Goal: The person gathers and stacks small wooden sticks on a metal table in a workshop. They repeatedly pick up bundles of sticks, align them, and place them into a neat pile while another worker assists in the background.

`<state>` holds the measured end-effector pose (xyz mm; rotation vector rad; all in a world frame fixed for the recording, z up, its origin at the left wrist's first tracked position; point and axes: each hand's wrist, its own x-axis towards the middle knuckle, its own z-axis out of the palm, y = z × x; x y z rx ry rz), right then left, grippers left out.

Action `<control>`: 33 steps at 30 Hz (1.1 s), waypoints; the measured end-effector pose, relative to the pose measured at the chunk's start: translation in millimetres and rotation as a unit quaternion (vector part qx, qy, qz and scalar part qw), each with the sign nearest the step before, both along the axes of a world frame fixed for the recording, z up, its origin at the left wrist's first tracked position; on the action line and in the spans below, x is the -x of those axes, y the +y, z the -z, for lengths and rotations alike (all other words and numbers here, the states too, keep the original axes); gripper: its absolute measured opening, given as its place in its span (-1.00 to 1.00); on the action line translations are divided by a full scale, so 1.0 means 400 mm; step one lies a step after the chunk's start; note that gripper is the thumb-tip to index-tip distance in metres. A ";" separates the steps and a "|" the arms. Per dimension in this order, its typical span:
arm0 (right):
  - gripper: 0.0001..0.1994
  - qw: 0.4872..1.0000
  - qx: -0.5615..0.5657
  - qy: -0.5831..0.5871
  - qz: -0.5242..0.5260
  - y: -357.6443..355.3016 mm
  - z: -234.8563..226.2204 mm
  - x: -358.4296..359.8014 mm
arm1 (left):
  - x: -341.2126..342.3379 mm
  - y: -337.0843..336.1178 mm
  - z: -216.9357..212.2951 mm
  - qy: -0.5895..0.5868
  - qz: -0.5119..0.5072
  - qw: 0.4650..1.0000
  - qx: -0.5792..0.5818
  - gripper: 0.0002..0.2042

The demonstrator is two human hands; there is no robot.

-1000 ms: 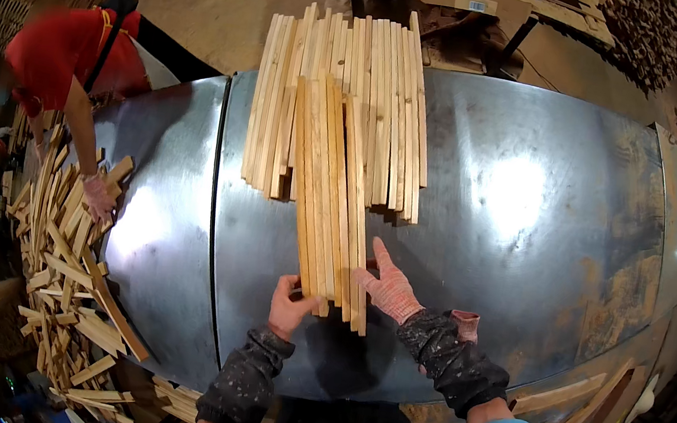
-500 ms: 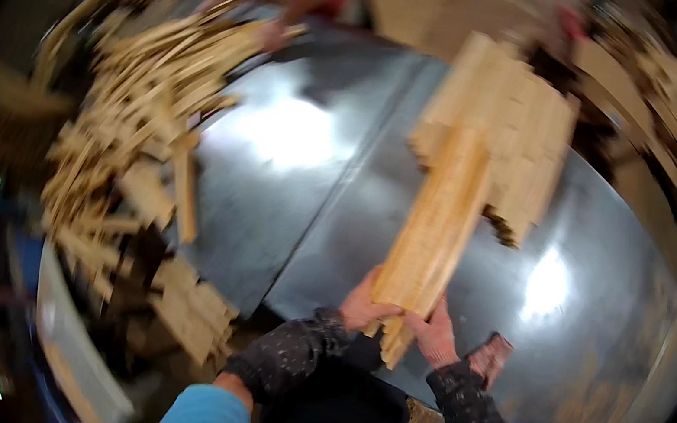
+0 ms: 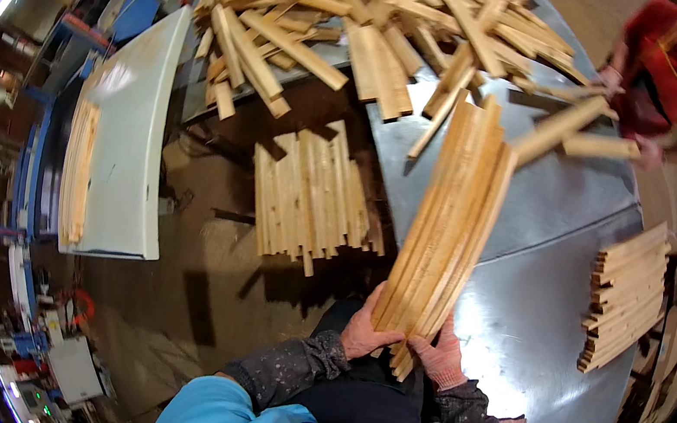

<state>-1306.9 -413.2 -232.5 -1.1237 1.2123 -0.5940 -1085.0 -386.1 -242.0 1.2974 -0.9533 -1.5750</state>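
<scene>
The sheet-metal bench (image 3: pixel 557 270) fills the right half of the frame, grey and glaring under the lamps. Across the top of the frame, a loose heap of wooden slats (image 3: pixel 385 17) lies criss-crossed on it, spilling over the bench's left edge. At the left of the frame stands a pale flat panel (image 3: pixel 126 136) with a narrow row of strips along its left side. Below the heap, at centre, a squared stack of slats (image 3: pixel 310 194) rests on the brown floor (image 3: pixel 192 312).

Your bundle of slats (image 3: pixel 451 220) sits at the centre of the frame, just right of that stack, over the bench's near edge. Its long axis runs from your hands at lower centre up and slightly right, the far end pointing at the heap. The slats are long, thin, pale yellow wood, pressed side by side, with ends uneven at both top and bottom.

At the right edge lies a tidy pile of slats (image 3: pixel 628 294), well apart from your bundle. In the upper right corner a person in red (image 3: pixel 670 73) reaches toward the heap.

Your left hand (image 3: pixel 364 334) clasps the bundle's lower left edge, fingers wrapped around it. Your right hand (image 3: pixel 439 358) grips the lower right edge, thumb across the front. Both forearms come up from the lower edge in dark speckled sleeves.
</scene>
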 end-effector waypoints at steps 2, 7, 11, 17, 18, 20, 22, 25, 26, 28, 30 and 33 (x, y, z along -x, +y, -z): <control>0.15 0.994 0.003 0.054 -0.100 -0.054 -0.034 -0.126 | -0.100 0.039 0.025 -0.003 -0.069 0.998 0.006 0.08; 0.16 0.956 -0.045 0.127 -0.259 -0.085 0.049 -0.385 | -0.303 0.130 0.100 -0.013 -0.200 0.979 -0.036 -0.04; 0.16 0.919 -0.071 0.173 -0.347 -0.108 0.120 -0.559 | -0.435 0.200 0.215 -0.038 -0.251 0.961 -0.113 -0.14; 0.11 0.899 -0.063 0.179 -0.395 -0.170 0.278 -0.874 | -0.712 0.174 0.368 -0.006 -0.316 0.940 -0.126 -0.22; 0.10 0.903 -0.035 0.156 -0.399 -0.182 0.305 -0.921 | -0.761 0.163 0.396 -0.017 -0.328 0.936 -0.124 -0.23; 0.09 0.893 -0.052 0.186 -0.407 -0.214 0.342 -1.036 | -0.865 0.132 0.442 0.006 -0.347 0.929 -0.126 -0.24; 0.08 0.912 -0.023 0.136 -0.387 -0.218 0.445 -1.116 | -0.972 0.129 0.541 -0.039 -0.325 0.935 -0.140 -0.30; 0.06 0.889 -0.112 0.187 -0.403 -0.293 0.511 -1.262 | -1.130 0.073 0.596 -0.204 -0.157 0.918 -0.303 -0.24; 0.05 0.874 -0.113 0.214 -0.421 -0.290 0.543 -1.276 | -1.142 0.095 0.646 -0.287 -0.118 0.906 -0.288 -0.13; 0.05 0.849 -0.085 0.266 -0.448 -0.280 0.644 -1.286 | -1.124 0.127 0.729 -0.273 -0.130 0.897 -0.323 -0.12; 0.04 0.844 -0.063 0.282 -0.452 -0.268 0.687 -1.283 | -1.100 0.137 0.809 -0.246 -0.207 0.891 -0.319 -0.14; 0.04 0.860 -0.087 0.254 -0.434 -0.258 0.712 -1.279 | -1.074 0.137 0.842 -0.280 -0.267 0.854 -0.349 -0.18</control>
